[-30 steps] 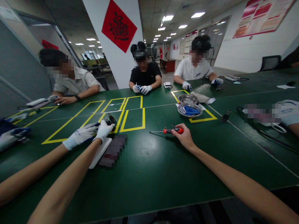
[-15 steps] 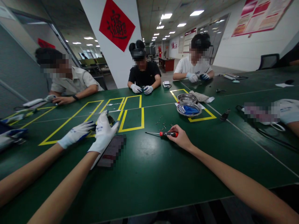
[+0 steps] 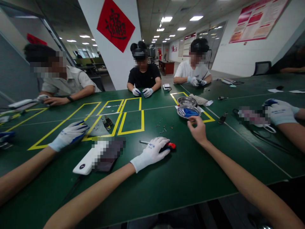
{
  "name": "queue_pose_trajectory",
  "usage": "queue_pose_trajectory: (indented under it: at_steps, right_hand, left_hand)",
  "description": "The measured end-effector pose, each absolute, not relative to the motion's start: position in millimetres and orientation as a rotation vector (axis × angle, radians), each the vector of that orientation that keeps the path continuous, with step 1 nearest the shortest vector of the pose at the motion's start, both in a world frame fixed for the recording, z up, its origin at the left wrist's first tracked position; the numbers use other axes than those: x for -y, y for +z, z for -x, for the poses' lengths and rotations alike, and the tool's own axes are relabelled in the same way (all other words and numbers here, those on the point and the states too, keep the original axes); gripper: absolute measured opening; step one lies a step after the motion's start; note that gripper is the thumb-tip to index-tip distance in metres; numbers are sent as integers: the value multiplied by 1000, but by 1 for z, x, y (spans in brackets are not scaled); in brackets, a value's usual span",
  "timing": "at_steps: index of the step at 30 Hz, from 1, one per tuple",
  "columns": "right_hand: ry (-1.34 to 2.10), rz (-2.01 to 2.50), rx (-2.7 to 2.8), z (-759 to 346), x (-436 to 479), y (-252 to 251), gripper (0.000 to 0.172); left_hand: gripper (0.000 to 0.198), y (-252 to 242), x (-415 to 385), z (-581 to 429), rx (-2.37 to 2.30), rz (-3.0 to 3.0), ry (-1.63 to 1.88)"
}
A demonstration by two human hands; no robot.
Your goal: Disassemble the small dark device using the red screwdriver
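The screwdriver (image 3: 172, 146) is lying flat on the green table (image 3: 171, 187), roughly mid-table and a bit closer to the near edge. It's got a red handle with some black on it, and a skinny metal shaft poking out toward the left edge. The left hand (image 3: 152, 153), in a white glove, sits on top with its fingers curled down around the handle, so most of the handle is covered.

The right hand (image 3: 196, 129) is bare and sits further in, toward the right edge. Its fingers are loose and spread, holding nothing. The fingertips are right at the rim of the nearer steel bowl (image 3: 181, 115), which has something blue and white in it. Touching or not, honestly can't tell from this angle.

Loose screws (image 3: 164, 128) are scattered just beyond the screwdriver. A co-worker's gloved hand (image 3: 69, 135) rests toward the left edge by the yellow tape lines (image 3: 143, 120).
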State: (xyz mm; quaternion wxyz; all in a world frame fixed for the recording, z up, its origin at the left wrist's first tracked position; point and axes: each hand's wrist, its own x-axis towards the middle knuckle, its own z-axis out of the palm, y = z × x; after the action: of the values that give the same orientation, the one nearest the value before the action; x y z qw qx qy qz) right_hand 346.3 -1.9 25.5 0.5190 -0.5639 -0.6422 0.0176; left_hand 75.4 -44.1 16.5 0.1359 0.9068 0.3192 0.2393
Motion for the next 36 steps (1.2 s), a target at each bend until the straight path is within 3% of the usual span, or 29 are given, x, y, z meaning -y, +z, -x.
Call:
queue_pose_trajectory:
  at_steps: [4, 8, 14, 19, 22, 24, 25, 27, 31, 36]
  right_hand:
    - [-403, 1714, 1107, -441, -16, 22, 49]
    - [-312, 1932, 950, -504, -25, 4, 70]
    - [-24, 2100, 1002, -510, -33, -6, 46]
    - [32, 1884, 1473, -437, -13, -1, 35]
    - [258, 1633, 1700, -366, 10, 1, 37]
    - [618, 1415, 1826, -323, 22, 3, 52]
    - [809, 1305, 1861, -306, 25, 5, 63]
    - [1004, 1178, 1879, -283, 23, 9, 63]
    - [815, 1207, 1881, -271, -12, 18, 29]
    - [397, 1405, 2003, -259, -72, 19, 20]
  left_hand:
    - [32, 23, 51, -71, -933, -2517, 735]
    - [21, 26, 58, -59, -1006, -2471, 715]
    - [23, 26, 59, -47, -1146, -2424, 675]
    - [28, 29, 46, -46, -1175, -2355, 713]
    - [55, 30, 35, -49, -1157, -2358, 743]
    - [72, 27, 26, -52, -1167, -2364, 748]
    - [76, 26, 23, -53, -1185, -2358, 753]
    - [71, 22, 16, -52, -1224, -2328, 749]
    - [37, 17, 5, -40, -1294, -2249, 680]
    - [52, 12, -11, -29, -1405, -2215, 812]
